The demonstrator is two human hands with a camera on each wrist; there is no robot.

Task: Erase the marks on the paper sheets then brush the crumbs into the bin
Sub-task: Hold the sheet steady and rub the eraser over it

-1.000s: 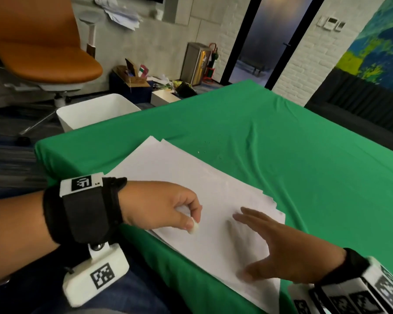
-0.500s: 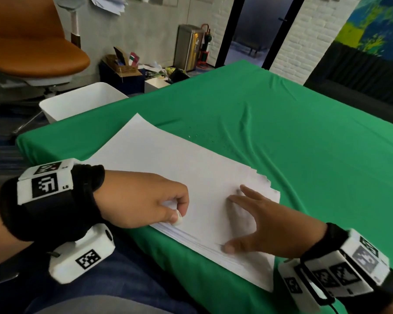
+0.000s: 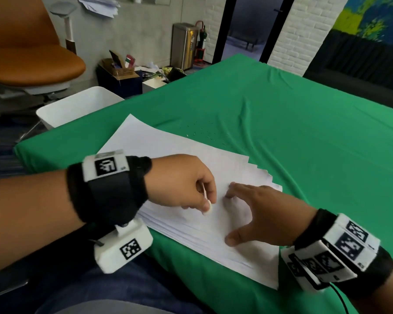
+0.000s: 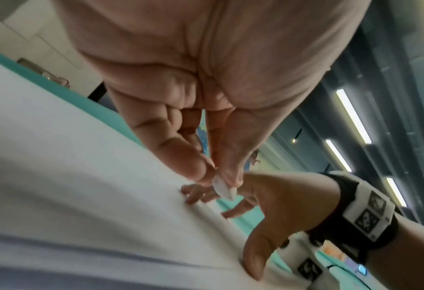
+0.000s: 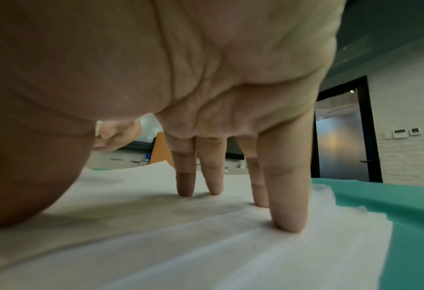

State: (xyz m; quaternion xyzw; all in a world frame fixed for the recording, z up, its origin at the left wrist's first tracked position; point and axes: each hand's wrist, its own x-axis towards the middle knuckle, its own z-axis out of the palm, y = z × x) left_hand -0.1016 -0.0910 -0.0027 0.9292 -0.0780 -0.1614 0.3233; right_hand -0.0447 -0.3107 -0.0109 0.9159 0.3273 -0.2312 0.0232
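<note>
On top of the paper stack, left hand pinching eraser — right hand spread flat; best short, light strokes.

Paper stack on table (bin beyond)

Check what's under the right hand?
The right hand presses fingertips and thumb on the paper stack. Any marks beneath the palm are hidden.
</note>
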